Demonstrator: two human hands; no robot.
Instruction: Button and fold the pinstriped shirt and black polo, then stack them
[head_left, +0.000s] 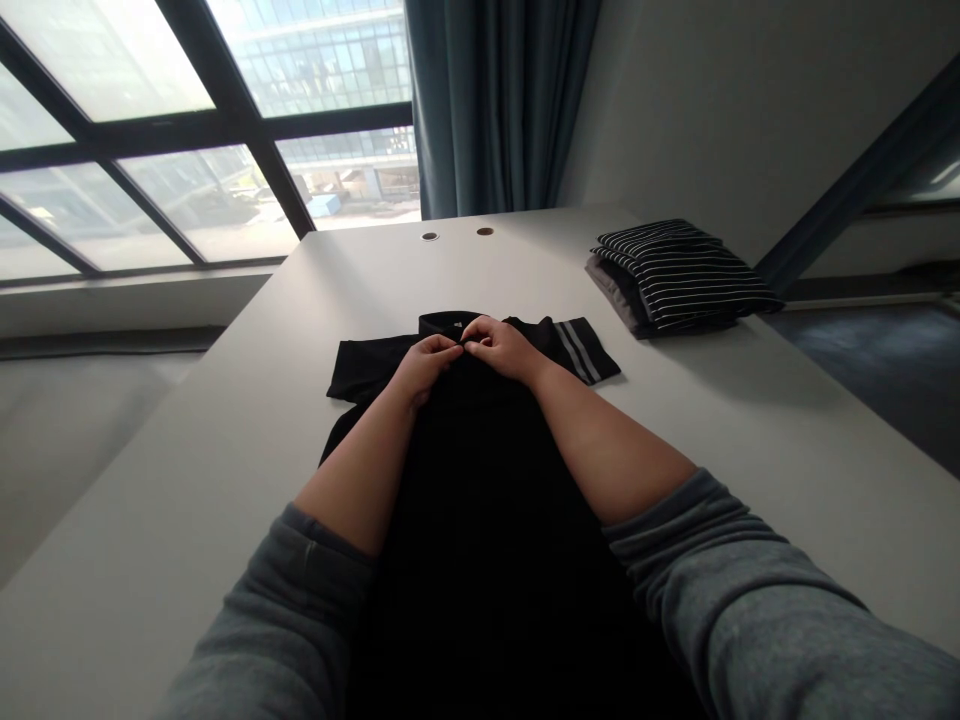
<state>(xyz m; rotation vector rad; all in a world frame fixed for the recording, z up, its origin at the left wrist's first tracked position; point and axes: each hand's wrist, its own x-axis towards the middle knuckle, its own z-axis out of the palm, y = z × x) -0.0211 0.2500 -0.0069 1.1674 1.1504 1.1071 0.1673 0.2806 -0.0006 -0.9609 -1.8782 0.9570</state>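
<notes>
A black short-sleeved shirt (480, 480) lies spread on the white table (262, 400), its collar pointing away from me. Two pale stripes cross its right sleeve (585, 350). Just below the collar (442, 320), my left hand (429, 362) pinches the fabric at the neck opening. Close against it, my right hand (501, 346) is also closed on the shirt front, fingertips nearly meeting the left ones. What sits between the fingertips is too small and dark to make out. The lower part of the shirt merges into black toward me.
A folded stack of dark clothes with a striped top piece (690, 270) lies at the table's right rear. Two round cable holes (430, 237) show near the far edge. Beyond are a blue curtain (502, 110) and a large framed window (247, 120) on the left.
</notes>
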